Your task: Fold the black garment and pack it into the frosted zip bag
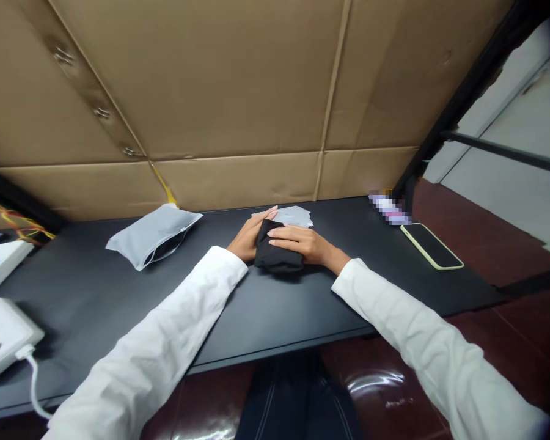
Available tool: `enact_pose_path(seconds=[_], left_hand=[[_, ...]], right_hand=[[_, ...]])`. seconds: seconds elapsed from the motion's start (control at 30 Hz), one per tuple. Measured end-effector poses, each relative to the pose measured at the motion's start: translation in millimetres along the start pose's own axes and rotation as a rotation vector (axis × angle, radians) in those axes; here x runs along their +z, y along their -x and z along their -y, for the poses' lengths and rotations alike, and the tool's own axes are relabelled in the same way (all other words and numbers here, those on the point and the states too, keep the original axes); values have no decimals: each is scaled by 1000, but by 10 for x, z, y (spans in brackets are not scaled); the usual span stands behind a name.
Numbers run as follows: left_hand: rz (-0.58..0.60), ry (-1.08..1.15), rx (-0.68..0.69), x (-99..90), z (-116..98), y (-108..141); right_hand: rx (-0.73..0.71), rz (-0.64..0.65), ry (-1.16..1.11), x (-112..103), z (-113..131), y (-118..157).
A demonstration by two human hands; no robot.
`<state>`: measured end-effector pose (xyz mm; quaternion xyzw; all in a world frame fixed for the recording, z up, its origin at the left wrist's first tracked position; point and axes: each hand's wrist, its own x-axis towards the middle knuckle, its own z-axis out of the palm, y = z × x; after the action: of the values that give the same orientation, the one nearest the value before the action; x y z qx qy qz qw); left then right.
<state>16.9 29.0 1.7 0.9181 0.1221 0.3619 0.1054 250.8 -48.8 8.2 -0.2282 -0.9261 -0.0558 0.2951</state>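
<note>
Cloth (277, 261), black, soft and folded into a thick, compact bundle, sits between your two hands near the middle of the tabletop. Your right hand (310, 244) curves over it from the right, fingers bent across its upper face, so that hand is closed around the bundle. Your left hand (248, 238) lies along the bundle's left side with its fingers pointing away from you; its thumb is hidden, and you cannot tell from here whether it grips or only steadies. Just beyond your fingers lies a pale grey, flat, thin sheet-like piece (296, 215), partly covered by your hands.

Under all this is the matt black, flat tabletop (252, 324). To the left of your hands, well apart from them, you have a translucent grey plastic pouch (149, 235), its mouth gaping towards your right and showing a dark inside. Nearer your left elbow is a white, rounded, box-shaped device (9, 330) with a white cable (35, 386) plugged into it, and behind that a white flat box with blue print (2, 263). On your far right lie a dark-screened phone in a pale yellow-green case (431, 246) and, touching or just beside it, a purple-and-white item (389, 209) too blurred to make out. Behind the tabletop rises a brown cardboard wall (238, 85)
</note>
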Motion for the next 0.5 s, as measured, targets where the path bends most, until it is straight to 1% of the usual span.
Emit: enact_pose_path(seconds=[0.07, 0.17, 0.27, 0.37, 0.43, 0.5], left_hand=[[40, -61, 17, -12, -34, -11], [132, -212, 37, -21, -88, -29], [174, -357, -5, -7, -154, -45], [179, -461, -37, 50, -249, -72], [185, -491, -16, 116, -330, -96], [207, -493, 24, 189, -412, -120]], right_hand=[[72, 27, -11, 26, -47, 29], [248, 38, 36, 81, -63, 31], [433, 24, 145, 137, -8, -34], [688, 59, 272, 185, 58, -134], [861, 88, 324, 209, 77, -184], [979, 100, 315, 224, 77, -206]])
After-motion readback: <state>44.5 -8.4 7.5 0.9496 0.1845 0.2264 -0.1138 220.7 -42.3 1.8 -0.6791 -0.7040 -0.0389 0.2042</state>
